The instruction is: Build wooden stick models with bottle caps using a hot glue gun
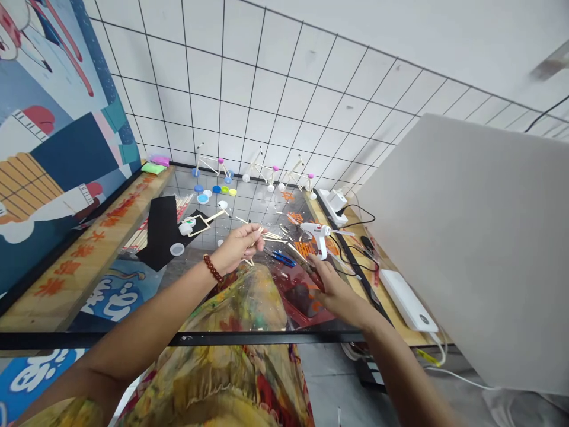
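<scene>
My left hand (242,246), with a brown bead bracelet at the wrist, is closed in a pinch on a thin wooden stick (258,233). More pale sticks (274,236) lie just beyond its fingertips. My right hand (331,287) reaches over the table's right side, thumb and fingers apart. Beneath and between its fingers is a long dark tool, perhaps a knife (304,259); whether the fingers touch it is unclear. A white glue gun (317,233) stands just past this hand. Blue-handled pliers (283,258) lie between the two hands.
Small stick models on round wheels (255,168) line the back by the white grid wall. Another stick frame (204,222) sits left, near black cloth (162,228) and bottle caps (216,190). At right are a power strip (333,207), cables, a white power bank (408,300) and a large pale panel (471,237).
</scene>
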{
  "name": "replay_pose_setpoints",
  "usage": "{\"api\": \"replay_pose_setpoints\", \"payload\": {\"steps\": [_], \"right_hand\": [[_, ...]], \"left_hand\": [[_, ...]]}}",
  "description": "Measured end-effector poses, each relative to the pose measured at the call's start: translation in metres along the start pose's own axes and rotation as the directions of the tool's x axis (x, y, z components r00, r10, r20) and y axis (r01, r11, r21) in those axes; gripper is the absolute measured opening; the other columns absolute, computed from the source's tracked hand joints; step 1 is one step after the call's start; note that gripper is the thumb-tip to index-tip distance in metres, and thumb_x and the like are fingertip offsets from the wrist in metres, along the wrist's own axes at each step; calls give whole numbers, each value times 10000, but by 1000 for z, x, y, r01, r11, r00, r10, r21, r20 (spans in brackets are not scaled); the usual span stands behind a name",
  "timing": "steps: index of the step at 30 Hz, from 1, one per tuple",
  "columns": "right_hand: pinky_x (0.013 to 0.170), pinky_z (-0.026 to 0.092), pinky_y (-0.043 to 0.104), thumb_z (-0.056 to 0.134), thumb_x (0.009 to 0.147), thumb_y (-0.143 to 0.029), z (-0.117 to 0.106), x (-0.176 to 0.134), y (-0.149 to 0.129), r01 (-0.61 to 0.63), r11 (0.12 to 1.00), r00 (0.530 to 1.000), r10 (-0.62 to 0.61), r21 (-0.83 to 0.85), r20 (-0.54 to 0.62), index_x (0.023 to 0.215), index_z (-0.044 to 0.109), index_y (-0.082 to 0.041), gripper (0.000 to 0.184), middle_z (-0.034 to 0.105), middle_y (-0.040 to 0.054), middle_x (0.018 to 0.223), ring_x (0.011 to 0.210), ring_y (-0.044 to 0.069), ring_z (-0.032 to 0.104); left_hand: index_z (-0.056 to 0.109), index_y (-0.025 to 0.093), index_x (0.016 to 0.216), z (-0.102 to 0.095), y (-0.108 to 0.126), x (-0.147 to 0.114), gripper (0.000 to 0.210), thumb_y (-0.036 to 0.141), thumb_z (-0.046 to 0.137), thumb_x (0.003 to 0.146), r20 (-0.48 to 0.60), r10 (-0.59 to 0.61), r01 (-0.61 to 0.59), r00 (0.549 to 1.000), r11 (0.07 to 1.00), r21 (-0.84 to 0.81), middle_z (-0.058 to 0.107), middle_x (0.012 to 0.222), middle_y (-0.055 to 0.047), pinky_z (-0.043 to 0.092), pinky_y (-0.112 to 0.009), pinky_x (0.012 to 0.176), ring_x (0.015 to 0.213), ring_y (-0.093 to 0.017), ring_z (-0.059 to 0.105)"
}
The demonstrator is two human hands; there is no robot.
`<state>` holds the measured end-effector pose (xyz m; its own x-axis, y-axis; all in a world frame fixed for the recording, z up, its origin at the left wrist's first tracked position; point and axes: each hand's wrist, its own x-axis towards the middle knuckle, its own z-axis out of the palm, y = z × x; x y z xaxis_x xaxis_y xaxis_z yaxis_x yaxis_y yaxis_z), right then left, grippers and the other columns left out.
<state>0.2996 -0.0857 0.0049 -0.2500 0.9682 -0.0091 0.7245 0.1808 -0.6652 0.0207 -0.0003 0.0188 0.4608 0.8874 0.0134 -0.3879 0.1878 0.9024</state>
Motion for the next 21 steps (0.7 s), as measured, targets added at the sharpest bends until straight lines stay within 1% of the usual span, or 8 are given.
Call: {"api": "replay_pose_setpoints", "payload": {"steps": [3, 6, 8, 10, 12, 15, 18, 21], "right_hand": [[1187, 318, 486, 565, 809, -238, 6, 2, -3, 56, 998, 995, -55, 13, -80, 1505, 309, -257, 742, 427, 111, 1499, 1436, 266, 370], [1137, 383, 474, 577, 834, -277, 8, 10, -11, 83, 996, 986, -87, -30, -145, 1444, 398, -252, 637, 521, 111, 1417, 1354, 268, 467], [1062, 445, 474, 608, 820, -289, 6, 15, -13, 25, 991, 986, -46, -134, -158, 1376, 493, -201, 574, 605, 131, 1286, 1229, 288, 559], [987, 486, 462, 640, 807, -298, 4, 16, -11, -61, 969, 988, 24, -239, -152, 1315, 565, -148, 535, 647, 149, 1180, 1119, 300, 613], [945, 502, 439, 672, 801, -312, 1, 12, -6, -125, 946, 986, 86, -297, -143, 1308, 596, -134, 542, 664, 156, 1152, 1077, 300, 639], [886, 522, 398, 717, 792, -335, -1, -1, 7, -175, 929, 979, 129, -326, -158, 1331, 619, -196, 565, 691, 128, 1136, 1038, 290, 669], [846, 533, 384, 720, 808, -349, 0, -13, 22, -223, 908, 963, 148, -356, -226, 1285, 668, -221, 497, 707, 125, 1127, 1002, 293, 689], [869, 534, 398, 695, 842, -402, 4, -19, 35, -286, 875, 935, 164, -390, -315, 1285, 667, -182, 495, 690, 160, 1192, 1037, 310, 683]], "left_hand": [[626, 127, 945, 3, -2, 0, 398, 431, 805, 760, -11, 20, -19, 1000, 1000, 25, 638, 647, -9, 229, -141, 412, 427, -29, 371], [624, 127, 882, 5, -5, 0, 372, 374, 850, 720, -24, 6, -6, 1000, 1000, 11, 672, 684, -27, 358, -146, 443, 480, -58, 505], [624, 122, 849, 7, -6, -1, 340, 299, 872, 699, -51, -26, 25, 998, 999, -32, 684, 698, -35, 446, -164, 495, 532, -83, 582], [624, 114, 827, 7, -7, -2, 306, 215, 877, 688, -83, -70, 63, 994, 995, -82, 698, 713, -49, 511, -186, 554, 588, -107, 639], [623, 108, 811, 8, -6, -2, 279, 141, 869, 684, -109, -109, 94, 988, 987, -131, 710, 734, -62, 547, -200, 596, 632, -123, 673], [622, 101, 790, 8, -4, -2, 228, 76, 834, 710, -137, -148, 118, 980, 971, -206, 711, 751, -65, 560, -194, 612, 652, -121, 683], [632, 103, 796, 8, -4, -1, 161, 78, 788, 765, -157, -182, 135, 971, 954, -268, 691, 727, -47, 549, -182, 578, 605, -101, 654], [650, 102, 844, 8, -7, 0, 112, 103, 755, 805, -165, -183, 122, 969, 938, -325, 659, 703, -24, 441, -134, 443, 489, -53, 542]]}}
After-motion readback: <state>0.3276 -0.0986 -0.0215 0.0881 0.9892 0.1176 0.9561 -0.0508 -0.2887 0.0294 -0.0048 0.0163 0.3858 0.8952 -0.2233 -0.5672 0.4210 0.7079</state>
